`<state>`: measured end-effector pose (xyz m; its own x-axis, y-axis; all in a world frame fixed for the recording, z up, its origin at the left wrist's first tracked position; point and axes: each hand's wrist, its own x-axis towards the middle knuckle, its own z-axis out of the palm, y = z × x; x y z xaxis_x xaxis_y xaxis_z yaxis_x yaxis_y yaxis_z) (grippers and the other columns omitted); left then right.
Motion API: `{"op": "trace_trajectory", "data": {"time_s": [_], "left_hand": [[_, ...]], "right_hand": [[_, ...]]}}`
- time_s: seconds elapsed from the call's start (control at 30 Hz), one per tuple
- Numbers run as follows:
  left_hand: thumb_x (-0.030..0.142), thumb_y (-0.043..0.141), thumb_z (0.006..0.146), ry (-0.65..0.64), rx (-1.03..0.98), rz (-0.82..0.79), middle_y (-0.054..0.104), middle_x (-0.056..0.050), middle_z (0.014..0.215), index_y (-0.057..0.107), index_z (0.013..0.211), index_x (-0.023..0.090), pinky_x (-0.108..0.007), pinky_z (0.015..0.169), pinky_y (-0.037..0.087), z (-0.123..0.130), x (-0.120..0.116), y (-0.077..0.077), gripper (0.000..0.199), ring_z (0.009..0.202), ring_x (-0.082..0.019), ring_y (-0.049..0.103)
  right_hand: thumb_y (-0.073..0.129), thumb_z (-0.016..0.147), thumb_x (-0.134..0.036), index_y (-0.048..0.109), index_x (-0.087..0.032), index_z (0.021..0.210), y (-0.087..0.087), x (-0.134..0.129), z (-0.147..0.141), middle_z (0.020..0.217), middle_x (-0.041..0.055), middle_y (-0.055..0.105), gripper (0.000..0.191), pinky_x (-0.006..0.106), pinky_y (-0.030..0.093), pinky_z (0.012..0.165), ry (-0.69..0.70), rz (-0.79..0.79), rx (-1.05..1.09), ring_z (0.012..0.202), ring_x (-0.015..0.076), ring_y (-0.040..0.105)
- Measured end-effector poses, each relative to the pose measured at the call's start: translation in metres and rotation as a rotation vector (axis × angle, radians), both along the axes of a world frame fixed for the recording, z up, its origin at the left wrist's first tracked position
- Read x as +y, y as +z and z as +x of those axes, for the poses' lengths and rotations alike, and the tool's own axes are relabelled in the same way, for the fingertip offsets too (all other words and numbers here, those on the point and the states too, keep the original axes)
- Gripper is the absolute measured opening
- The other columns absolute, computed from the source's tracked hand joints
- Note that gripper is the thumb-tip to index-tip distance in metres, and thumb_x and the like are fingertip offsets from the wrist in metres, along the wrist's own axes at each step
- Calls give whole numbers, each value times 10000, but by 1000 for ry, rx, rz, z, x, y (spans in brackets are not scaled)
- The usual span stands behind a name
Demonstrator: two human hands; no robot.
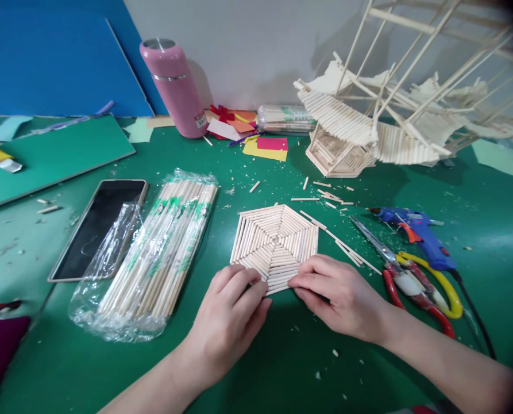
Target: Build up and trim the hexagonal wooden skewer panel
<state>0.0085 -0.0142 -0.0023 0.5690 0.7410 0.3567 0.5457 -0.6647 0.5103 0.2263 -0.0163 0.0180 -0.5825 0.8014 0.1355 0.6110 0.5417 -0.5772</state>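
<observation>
A hexagonal panel [277, 233] of thin wooden sticks, laid in rings around a small centre, lies flat on the green table. My left hand [232, 316] is closed at its front left edge, fingertips pressed together on the outermost stick. At the front right corner, my right hand [342, 299] pinches the same edge between thumb and fingers. Both hands cover parts of the near side. Several loose sticks [346, 247] lie just right of the panel. Left of it is a clear plastic pack of wooden sticks [161, 247].
Pliers [415, 287], yellow-handled scissors [448, 287] and a blue glue gun [424, 230] lie at the right. Behind stands a large stick model [346, 115]. A phone [101, 230], a pink thermos [176, 89] and a green board [58, 155] are leftward. Stick scraps dot the table [256, 374].
</observation>
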Motion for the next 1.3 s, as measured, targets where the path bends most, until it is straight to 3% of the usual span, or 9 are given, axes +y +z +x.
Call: {"op": "trace_trajectory", "data": {"time_s": [0.17, 0.37, 0.43, 0.5, 0.6, 0.77, 0.97, 1.3], "left_hand": [[105, 566, 795, 8, 7, -6, 579, -76, 934, 558, 964, 173, -371, 790, 468, -1, -1, 2, 182, 888, -204, 499], [173, 533, 819, 66, 117, 67, 624, -81, 938, 608, 973, 185, -420, 811, 402, 8, -7, 11, 171, 902, -229, 529], [176, 526, 825, 62, 151, 114, 635, -83, 961, 616, 1002, 189, -436, 842, 373, 15, -10, 11, 200, 927, -240, 528], [167, 518, 830, 55, 169, 141, 639, -87, 974, 615, 1026, 184, -435, 855, 359, 23, -12, 11, 219, 939, -244, 524], [167, 500, 841, 69, 196, 147, 642, -84, 974, 619, 1020, 186, -430, 851, 349, 31, -13, 9, 216, 945, -248, 521], [161, 491, 850, 81, 220, 166, 650, -76, 953, 625, 993, 183, -422, 846, 342, 35, -12, 9, 198, 933, -245, 521], [152, 485, 846, 74, 225, 173, 645, -78, 929, 622, 995, 177, -404, 823, 363, 36, -12, 12, 205, 909, -235, 523], [153, 529, 828, 101, 154, 129, 640, -79, 961, 594, 1014, 147, -379, 837, 381, 27, -13, 12, 197, 919, -219, 517]], "right_hand": [[479, 838, -138, 640, -178, 894, 1, -4, 2, 806, 52, 574, 175, 304, 410, 654, -42, 42, -54, 759, 172, 503], [513, 816, -182, 523, -194, 748, 6, -7, 14, 723, 7, 522, 70, 272, 408, 604, -395, 7, 119, 666, 139, 501], [532, 794, -193, 417, -210, 663, 8, -9, 18, 642, -29, 440, 175, 255, 362, 530, -494, 18, 148, 581, 120, 432], [533, 781, -181, 334, -222, 624, 8, -13, 19, 600, -49, 369, 256, 248, 322, 489, -559, 28, 182, 529, 107, 365], [525, 777, -161, 354, -222, 646, 6, -20, 19, 609, -45, 390, 224, 242, 348, 498, -608, -14, 260, 533, 107, 383], [502, 806, -148, 496, -201, 784, 2, -28, 13, 727, 4, 522, 58, 249, 442, 585, -550, -108, 372, 633, 128, 500], [481, 819, -113, 558, -196, 946, -4, -26, 7, 889, 49, 588, 171, 282, 476, 703, -402, -94, 330, 789, 160, 567], [492, 848, -138, 614, -208, 907, -12, -18, -6, 860, 40, 598, 153, 284, 450, 711, -306, -16, 197, 801, 166, 553]]}}
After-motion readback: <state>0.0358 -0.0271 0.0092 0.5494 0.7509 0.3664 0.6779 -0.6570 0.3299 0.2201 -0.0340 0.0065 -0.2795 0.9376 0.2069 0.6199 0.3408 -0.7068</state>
